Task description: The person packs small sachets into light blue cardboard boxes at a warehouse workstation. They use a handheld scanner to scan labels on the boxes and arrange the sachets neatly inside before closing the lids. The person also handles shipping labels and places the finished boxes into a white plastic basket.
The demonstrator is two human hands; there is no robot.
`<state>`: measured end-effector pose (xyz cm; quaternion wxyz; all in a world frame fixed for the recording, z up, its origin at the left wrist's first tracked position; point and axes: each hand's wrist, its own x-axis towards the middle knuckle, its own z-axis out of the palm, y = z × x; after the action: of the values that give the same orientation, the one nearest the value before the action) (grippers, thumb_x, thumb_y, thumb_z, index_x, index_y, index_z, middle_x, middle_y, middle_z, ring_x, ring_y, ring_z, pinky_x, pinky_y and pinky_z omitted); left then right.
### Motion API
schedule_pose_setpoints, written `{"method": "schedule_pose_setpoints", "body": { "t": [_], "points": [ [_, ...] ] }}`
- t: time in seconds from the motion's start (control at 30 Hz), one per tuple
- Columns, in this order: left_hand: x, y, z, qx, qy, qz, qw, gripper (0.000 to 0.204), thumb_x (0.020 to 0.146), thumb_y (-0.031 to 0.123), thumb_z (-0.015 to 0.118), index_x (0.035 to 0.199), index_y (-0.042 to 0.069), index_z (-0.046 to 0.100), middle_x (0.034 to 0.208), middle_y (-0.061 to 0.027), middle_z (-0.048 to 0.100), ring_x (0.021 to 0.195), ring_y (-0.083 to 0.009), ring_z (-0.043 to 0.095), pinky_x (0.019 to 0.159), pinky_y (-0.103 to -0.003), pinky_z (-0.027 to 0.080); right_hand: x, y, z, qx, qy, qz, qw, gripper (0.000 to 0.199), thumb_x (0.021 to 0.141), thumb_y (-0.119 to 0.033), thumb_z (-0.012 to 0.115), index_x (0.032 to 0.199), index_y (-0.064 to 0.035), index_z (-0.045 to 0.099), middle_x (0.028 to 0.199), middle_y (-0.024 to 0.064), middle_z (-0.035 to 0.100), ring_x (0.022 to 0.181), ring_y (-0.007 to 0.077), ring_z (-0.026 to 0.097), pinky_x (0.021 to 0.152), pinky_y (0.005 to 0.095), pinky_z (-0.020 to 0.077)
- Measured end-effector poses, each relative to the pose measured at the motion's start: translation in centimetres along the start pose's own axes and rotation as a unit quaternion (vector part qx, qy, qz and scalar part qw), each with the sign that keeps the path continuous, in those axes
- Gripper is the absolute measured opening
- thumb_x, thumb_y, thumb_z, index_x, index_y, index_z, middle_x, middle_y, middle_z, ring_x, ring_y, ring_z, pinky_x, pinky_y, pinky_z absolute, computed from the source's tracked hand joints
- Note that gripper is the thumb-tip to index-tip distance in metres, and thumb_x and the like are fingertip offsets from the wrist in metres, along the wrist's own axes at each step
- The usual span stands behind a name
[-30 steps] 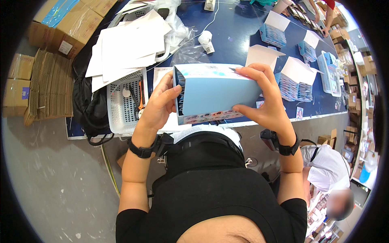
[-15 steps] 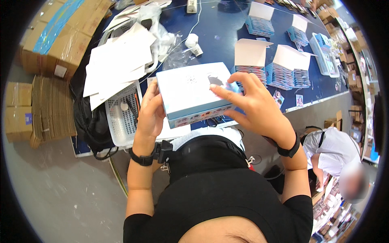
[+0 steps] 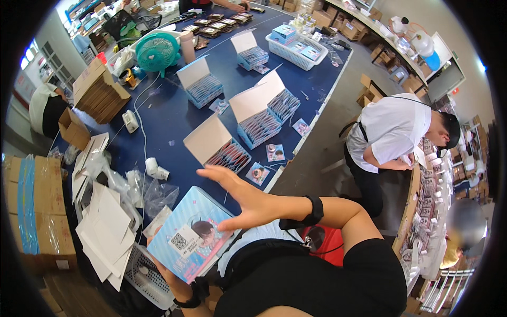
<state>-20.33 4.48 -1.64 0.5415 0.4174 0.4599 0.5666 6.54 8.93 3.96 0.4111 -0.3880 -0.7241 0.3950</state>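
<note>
A light blue printed box [image 3: 186,244] with a picture of a character and a square code label is tilted in front of my body. My left hand [image 3: 172,278] grips it from its lower left side, and most of those fingers are hidden behind the box. Over the box's right edge is my right hand [image 3: 251,198], fingers stretched out and thumb at the printed face; whether the thumb touches cannot be made out. Just beyond it stands an open box [image 3: 228,156] packed with flat packets, with small picture cards [image 3: 257,173] lying beside it.
More open boxes [image 3: 202,90] of packets stand on the blue table [image 3: 168,113]. White sheets [image 3: 108,232] and a perforated basket [image 3: 145,280] are at my left. A green fan [image 3: 157,52] and a white basket [image 3: 297,52] sit farther back. A person in white [image 3: 393,119] bends at the right.
The head view has swung toward the right and farther out. The box has turned from its pale side to a printed face, and my right hand has lifted off with fingers spread.
</note>
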Motion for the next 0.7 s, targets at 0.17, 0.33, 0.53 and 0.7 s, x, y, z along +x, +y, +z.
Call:
{"method": "schedule_pose_setpoints", "body": {
  "t": [0.17, 0.33, 0.53, 0.7],
  "points": [
    [1.7, -0.4, 5.0, 0.037, -0.087, 0.008, 0.996, 0.073, 0.073, 0.031, 0.063, 0.129, -0.002, 0.029, 0.128, -0.0128, 0.039, 0.115, -0.0222, 0.045, 0.094, -0.034, 0.041, -3.0, 2.8, -2.8, 0.260, -0.145, 0.222, 0.928, 0.101, 0.074, -0.033, 0.070, 0.142, -0.0091, -0.001, 0.133, 0.0172, 0.030, 0.124, 0.0274, 0.033, 0.099, 0.0401, 0.0351],
    [3.3, -2.3, 12.4, 0.069, -0.085, -0.043, 0.993, 0.083, 0.069, 0.035, 0.074, 0.129, 0.002, 0.027, 0.131, -0.0142, 0.036, 0.119, -0.0219, 0.041, 0.096, -0.035, 0.040, -3.7, 5.6, -9.9, 0.411, -0.087, 0.301, 0.856, 0.097, 0.071, -0.038, 0.069, 0.142, -0.0173, 0.006, 0.133, 0.0142, 0.031, 0.117, 0.0269, 0.040, 0.081, 0.0352, 0.0477],
    [7.1, -5.8, 25.9, 0.012, -0.180, 0.018, 0.984, 0.077, 0.063, 0.022, 0.080, 0.122, 0.011, 0.033, 0.141, -0.0176, 0.020, 0.123, -0.0285, 0.039, 0.097, -0.040, 0.041, -4.7, 12.2, -23.7, 0.439, -0.053, 0.280, 0.852, 0.085, 0.075, -0.031, 0.069, 0.139, -0.0146, 0.016, 0.123, 0.0092, 0.041, 0.111, 0.0202, 0.045, 0.079, 0.0321, 0.0487],
    [11.0, -8.5, 37.7, -0.059, -0.173, -0.072, 0.981, 0.080, 0.075, 0.019, 0.067, 0.138, 0.009, 0.020, 0.140, -0.0142, 0.029, 0.127, -0.0272, 0.034, 0.104, -0.039, 0.029, -4.8, 15.7, -33.8, 0.331, 0.102, 0.236, 0.908, 0.076, 0.073, -0.016, 0.072, 0.134, -0.0086, 0.027, 0.115, 0.0065, 0.045, 0.109, 0.0157, 0.045, 0.093, 0.0303, 0.0378]
  ]
}}
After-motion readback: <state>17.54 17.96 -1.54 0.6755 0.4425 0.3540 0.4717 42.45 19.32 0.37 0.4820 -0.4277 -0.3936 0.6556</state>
